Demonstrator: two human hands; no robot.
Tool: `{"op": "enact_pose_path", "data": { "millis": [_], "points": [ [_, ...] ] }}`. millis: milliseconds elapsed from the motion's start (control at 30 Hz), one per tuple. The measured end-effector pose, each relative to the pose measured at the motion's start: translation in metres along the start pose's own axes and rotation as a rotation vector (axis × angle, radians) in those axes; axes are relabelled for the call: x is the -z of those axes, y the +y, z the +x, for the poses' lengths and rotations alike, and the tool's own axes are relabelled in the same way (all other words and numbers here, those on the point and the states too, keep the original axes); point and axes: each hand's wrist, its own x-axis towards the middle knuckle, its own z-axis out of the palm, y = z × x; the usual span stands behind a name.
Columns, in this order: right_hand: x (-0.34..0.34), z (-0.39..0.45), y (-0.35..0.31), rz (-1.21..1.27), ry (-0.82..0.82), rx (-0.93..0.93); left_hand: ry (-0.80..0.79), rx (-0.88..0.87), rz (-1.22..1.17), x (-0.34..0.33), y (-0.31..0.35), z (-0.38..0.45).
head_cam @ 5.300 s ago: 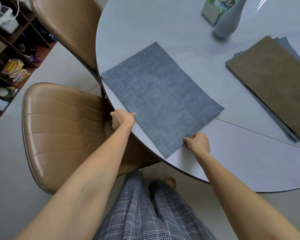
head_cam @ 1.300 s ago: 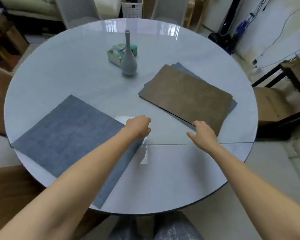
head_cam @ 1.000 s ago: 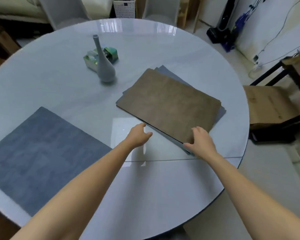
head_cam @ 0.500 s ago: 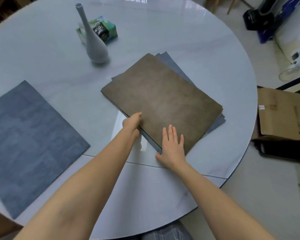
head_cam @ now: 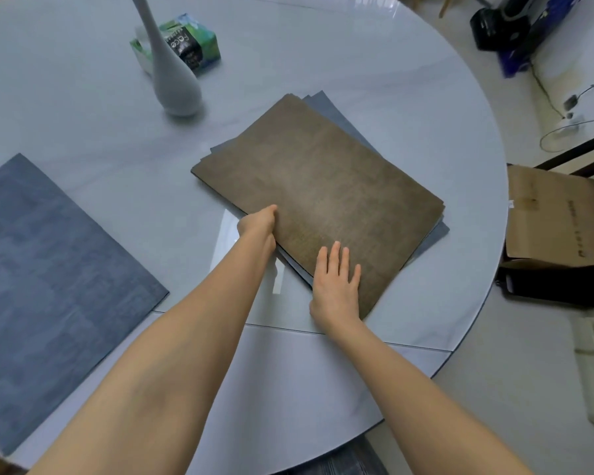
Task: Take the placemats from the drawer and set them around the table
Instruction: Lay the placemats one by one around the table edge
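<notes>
At nine o'clock on the round table (head_cam: 374, 56) lies the blue placemat (head_cam: 48, 282), flat near the rim and no longer touched — both hands were on it a few seconds ago and have since left it, so that place looks set. Toward eleven o'clock a slim white vase (head_cam: 172, 73) stands upright, just in front of a green tissue box (head_cam: 186, 39). The left hand (head_cam: 259, 222) has come across to the stack of placemats (head_cam: 319, 193) at about two o'clock and now curls round its near-left edge, thumb on top of the brown top mat, fingers hidden beneath; how many mats it has caught I cannot tell. Just right of it the right hand (head_cam: 336, 286) lies flat, fingers straight and together, pressing the near corner of the top mat and gripping nothing. Blue mats peek out beneath the brown one. My reading: the second mat is about to be separated — the flat hand steadying the pile. Off the table at three o'clock sits a cardboard box (head_cam: 556, 217).
</notes>
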Motion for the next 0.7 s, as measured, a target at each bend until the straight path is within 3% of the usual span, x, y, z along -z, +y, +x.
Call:
{"op": "enact_pose_path", "data": {
  "millis": [200,500,700],
  "points": [
    [0.000,-0.002,-0.001,-0.001,0.019,-0.003,0.043,-0.092,0.044,-0.006,0.002,0.004],
    [-0.011,0.004,-0.002,-0.028,0.158,-0.044,-0.102,0.006,-0.037,-0.007,0.017,0.021],
    [-0.007,0.014,0.004,-0.080,0.126,-0.016,-0.113,0.000,-0.044,-0.010,0.014,0.036]
  ]
}}
